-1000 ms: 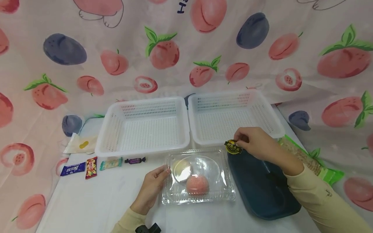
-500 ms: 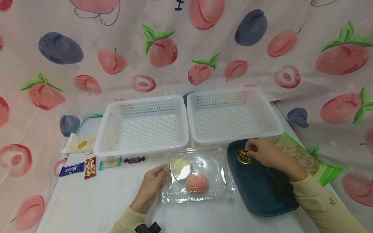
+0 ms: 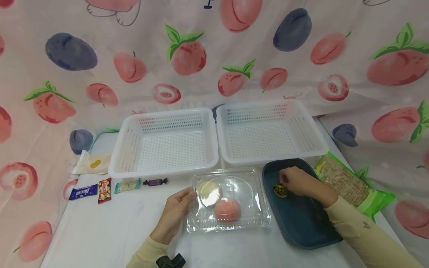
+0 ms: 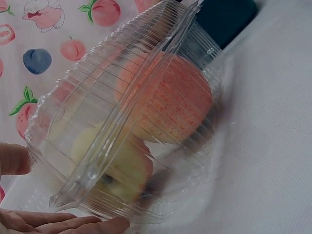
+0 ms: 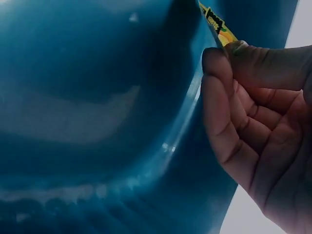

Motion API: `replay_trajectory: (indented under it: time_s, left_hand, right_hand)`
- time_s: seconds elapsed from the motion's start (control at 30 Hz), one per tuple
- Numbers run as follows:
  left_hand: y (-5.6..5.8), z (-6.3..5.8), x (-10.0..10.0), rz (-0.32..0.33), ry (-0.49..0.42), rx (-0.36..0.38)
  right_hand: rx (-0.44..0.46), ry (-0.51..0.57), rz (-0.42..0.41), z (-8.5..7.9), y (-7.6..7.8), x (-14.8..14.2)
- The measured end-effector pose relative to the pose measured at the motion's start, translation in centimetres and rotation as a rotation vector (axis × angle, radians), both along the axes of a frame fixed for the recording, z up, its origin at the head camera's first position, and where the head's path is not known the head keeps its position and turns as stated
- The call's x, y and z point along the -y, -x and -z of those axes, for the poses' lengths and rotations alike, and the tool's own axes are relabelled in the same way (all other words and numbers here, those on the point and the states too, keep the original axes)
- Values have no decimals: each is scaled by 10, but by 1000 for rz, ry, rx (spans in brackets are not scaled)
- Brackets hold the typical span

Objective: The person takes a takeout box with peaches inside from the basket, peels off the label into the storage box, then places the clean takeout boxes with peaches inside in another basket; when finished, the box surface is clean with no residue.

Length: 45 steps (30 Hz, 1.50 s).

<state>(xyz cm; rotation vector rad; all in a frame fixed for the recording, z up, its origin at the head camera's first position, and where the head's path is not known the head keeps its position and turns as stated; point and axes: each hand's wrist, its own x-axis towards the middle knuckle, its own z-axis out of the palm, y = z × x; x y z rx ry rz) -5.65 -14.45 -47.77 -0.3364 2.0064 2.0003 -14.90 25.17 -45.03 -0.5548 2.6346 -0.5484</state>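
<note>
At the centre of the head view lies a clear plastic clamshell box (image 3: 241,186). Through its lid I see a pinkish-red apple (image 3: 227,210) and a yellowish apple (image 4: 114,165). My left hand (image 3: 174,212) grips the box's left edge, thumb on one side and fingers along the other. On the right is a dark blue tray (image 3: 308,227). Above it my right hand (image 3: 299,182) pinches a black and yellow sticker (image 3: 280,190) between thumb and index finger. Only part of the sticker (image 5: 219,27) shows in the right wrist view.
Two white baskets (image 3: 164,171) (image 3: 275,156) stand behind. Along the left lie a blue packet (image 3: 83,192), a red packet (image 3: 104,190), a teal packet (image 3: 127,185), a purple candy (image 3: 155,182) and a white bag (image 3: 92,163). A green-edged bag (image 3: 348,182) lies beside the tray.
My right hand has carried the sticker from the tray's far left corner, right and then toward me, over the tray. The left hand and the box have stayed put.
</note>
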Motion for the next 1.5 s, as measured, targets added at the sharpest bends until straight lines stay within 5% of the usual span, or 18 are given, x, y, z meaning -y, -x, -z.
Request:
replay_trajectory:
  time_s: [0.33, 0.67, 1.1, 1.5]
  left_hand:
    - [0, -1, -1, -6, 12, 4]
    - [3, -4, -1, -20, 16, 14]
    - [-2, -3, 0, -12, 29, 24]
    - [-1, -3, -3, -17, 31, 9]
  right_hand:
    - [-7, -87, -14, 14, -1, 5]
    - [-186, -211, -61, 17, -2, 14]
    - [-200, -229, -209, 21, -13, 19]
    - [-189, -230, -184, 18, -18, 21]
